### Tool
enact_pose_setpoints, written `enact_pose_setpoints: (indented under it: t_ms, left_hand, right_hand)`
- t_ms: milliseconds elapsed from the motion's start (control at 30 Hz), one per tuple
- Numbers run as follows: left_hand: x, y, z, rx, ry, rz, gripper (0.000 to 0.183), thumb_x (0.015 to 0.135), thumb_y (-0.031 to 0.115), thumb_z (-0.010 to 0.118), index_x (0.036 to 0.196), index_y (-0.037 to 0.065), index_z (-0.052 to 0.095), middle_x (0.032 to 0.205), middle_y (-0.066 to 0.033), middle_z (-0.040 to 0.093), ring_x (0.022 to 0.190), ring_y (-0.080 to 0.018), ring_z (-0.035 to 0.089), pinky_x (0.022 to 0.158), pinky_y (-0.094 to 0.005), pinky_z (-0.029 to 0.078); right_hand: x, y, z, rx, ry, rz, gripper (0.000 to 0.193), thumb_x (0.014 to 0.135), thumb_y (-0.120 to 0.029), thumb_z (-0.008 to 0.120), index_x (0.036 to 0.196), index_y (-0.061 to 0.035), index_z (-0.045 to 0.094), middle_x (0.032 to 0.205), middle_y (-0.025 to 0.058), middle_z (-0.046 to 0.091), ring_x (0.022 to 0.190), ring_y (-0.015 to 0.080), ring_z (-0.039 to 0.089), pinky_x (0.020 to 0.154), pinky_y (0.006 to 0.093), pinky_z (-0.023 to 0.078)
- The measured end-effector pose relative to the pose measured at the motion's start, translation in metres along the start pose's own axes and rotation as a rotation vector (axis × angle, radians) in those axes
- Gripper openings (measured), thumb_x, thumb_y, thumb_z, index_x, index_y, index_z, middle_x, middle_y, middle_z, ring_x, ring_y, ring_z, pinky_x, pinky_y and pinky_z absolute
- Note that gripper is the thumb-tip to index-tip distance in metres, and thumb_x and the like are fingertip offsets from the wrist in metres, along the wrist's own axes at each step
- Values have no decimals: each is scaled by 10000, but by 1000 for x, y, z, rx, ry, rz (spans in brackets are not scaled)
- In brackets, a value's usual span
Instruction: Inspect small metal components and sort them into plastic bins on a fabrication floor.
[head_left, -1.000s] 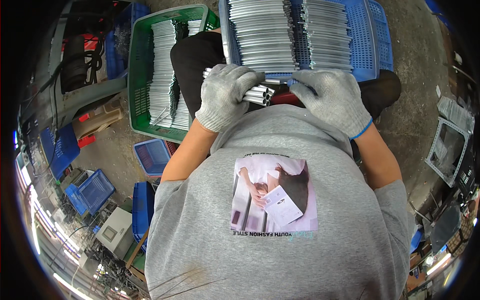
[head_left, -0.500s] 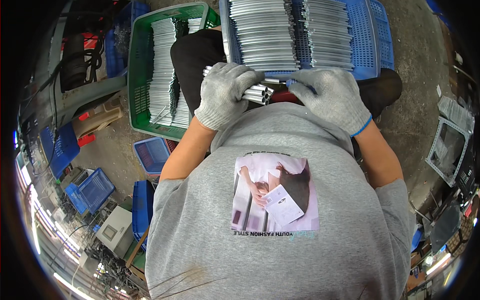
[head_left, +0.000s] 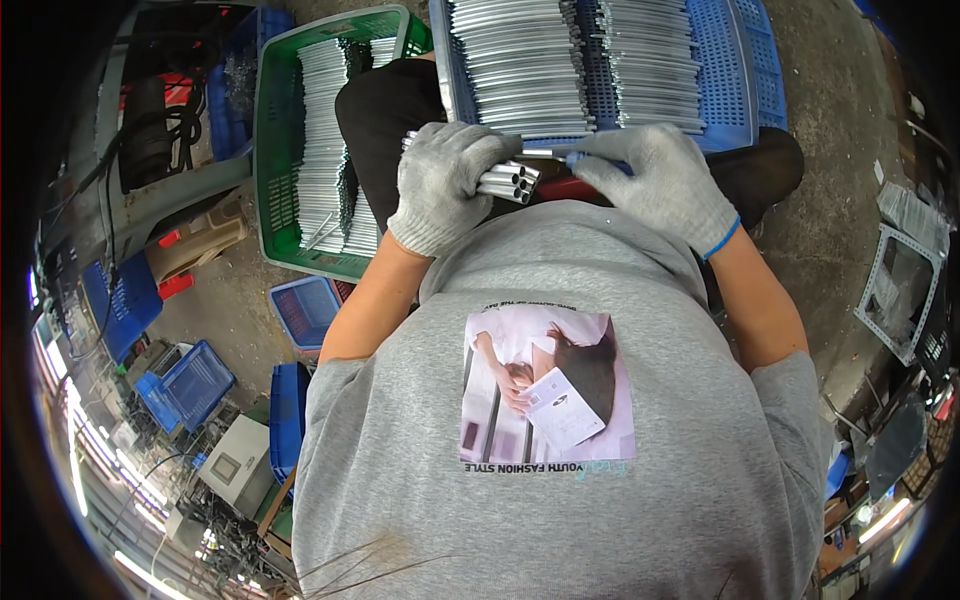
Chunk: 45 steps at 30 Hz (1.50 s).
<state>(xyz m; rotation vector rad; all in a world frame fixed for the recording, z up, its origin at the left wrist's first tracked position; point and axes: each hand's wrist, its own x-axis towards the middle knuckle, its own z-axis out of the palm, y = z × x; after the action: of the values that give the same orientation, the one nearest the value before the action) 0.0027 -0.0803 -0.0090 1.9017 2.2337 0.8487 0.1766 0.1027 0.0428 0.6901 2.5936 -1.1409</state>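
Observation:
My left hand (head_left: pixel 445 185), in a grey knitted glove, is closed around a small bundle of thin metal tubes (head_left: pixel 508 183). Their open ends stick out toward the right, in front of my waist. My right hand (head_left: pixel 655 182), gloved too, grips a blue-handled tool (head_left: pixel 574 159) between thumb and fingers, pointing left. A thin silvery rod lies in line between the blue handle and my left hand; whether it is the tool's shaft or a tube cannot be made out. The glove hides most of the handle.
Beyond my hands, a blue crate (head_left: pixel 735 75) holds two stacks of metal tubes (head_left: pixel 520 75). A green crate (head_left: pixel 268 160) with more tubes stands to the left. Smaller blue bins (head_left: pixel 303 310) sit on the floor at left, and a perforated metal frame (head_left: pixel 900 295) lies at right.
Both hands appear slightly higher and further left, as the whole view shifts a little. The grips on the tubes and the blue-handled tool stay the same.

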Motion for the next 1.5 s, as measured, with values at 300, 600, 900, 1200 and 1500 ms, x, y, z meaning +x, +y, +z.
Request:
enact_pose_setpoints:
  t_ms: [300, 600, 900, 1200, 1500]
  left_hand:
    - [24, -11, 30, 91, -97, -61, 305, 760, 69, 766, 1054, 148, 755, 925, 10, 763, 777, -201, 711, 780, -335, 552]
    - [52, -16, 74, 324, -385, -169, 262, 872, 110, 710, 1125, 177, 729, 965, -3, 764, 798, -227, 737, 726, -373, 614]
    - [40, -9, 23, 10, -315, -314, 280, 866, 110, 744, 1144, 134, 722, 846, -54, 743, 689, -239, 692, 657, -364, 562]
    - [14, -5, -4, -217, -127, -239, 260, 827, 90, 800, 1079, 85, 736, 804, -62, 728, 649, -219, 641, 619, -337, 504]
    - [6, -2, -4, -238, -46, -208, 233, 813, 112, 834, 1030, 78, 755, 802, -52, 726, 656, -204, 629, 629, -330, 493]
  right_hand:
    - [6, 23, -9, -26, 151, 170, 305, 931, -286, 705, 1099, -54, 810, 865, 122, 795, 635, 226, 687, 617, 336, 546]
    - [0, 55, 5, -173, 406, -1, 255, 972, -283, 643, 827, -118, 772, 592, 13, 663, 447, 157, 546, 450, 298, 455]
    - [-5, 40, 5, -108, 396, -75, 241, 952, -275, 658, 806, -112, 758, 581, 20, 654, 428, 162, 526, 435, 309, 441]
    - [-8, 11, -2, -162, 374, -236, 222, 941, -265, 658, 816, -114, 762, 611, 19, 667, 440, 167, 523, 450, 315, 437]
    - [-7, 3, -7, -221, 278, -267, 199, 936, -258, 658, 843, -123, 770, 634, 13, 677, 487, 160, 556, 493, 314, 453]
